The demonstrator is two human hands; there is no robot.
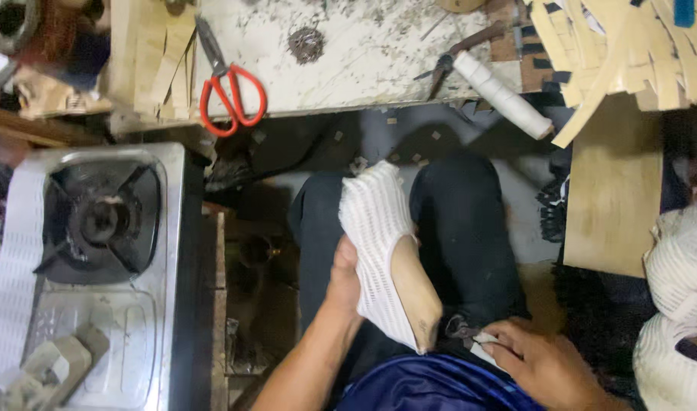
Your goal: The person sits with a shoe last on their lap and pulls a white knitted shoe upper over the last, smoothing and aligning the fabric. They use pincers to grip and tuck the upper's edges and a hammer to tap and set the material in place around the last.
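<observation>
Blue cloth of the person's shirt (432, 384) fills the near edge; just beyond it the right hand (542, 361) pinches a small white scrap (483, 348), while the left hand (343, 283) grips a white mesh shoe upper stretched over a tan wooden last (386, 255), held upright over the lap. It looks light, soft outside and stiff within, best gripped around the middle. Red-handled scissors (230, 87) lie on the far worktop (364, 53); a steel gas stove (97, 251) crowds the left.
</observation>
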